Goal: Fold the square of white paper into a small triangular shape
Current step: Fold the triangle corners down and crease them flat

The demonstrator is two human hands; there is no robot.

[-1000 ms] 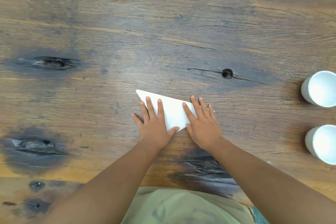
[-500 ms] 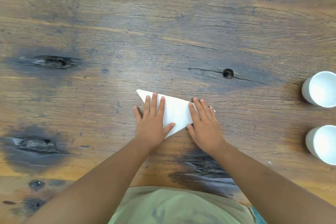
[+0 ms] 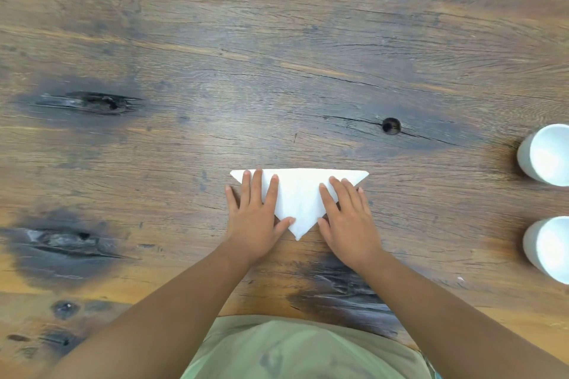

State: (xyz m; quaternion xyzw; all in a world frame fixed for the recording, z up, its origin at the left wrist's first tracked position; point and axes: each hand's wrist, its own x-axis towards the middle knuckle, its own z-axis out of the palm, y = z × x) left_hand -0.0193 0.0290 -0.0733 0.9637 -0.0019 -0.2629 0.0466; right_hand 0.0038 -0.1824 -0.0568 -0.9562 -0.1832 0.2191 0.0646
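In the head view, the white paper (image 3: 298,197), folded into a triangle pointing toward the person, is pressed flat on the wooden table (image 3: 277,71). The left hand (image 3: 256,216) and right hand (image 3: 348,218) are laid flat on it, fingers straight. Two white cups (image 3: 545,154) are seen at the right edge.

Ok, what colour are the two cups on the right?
The far cup and near cup are plain white; head view shows them best.
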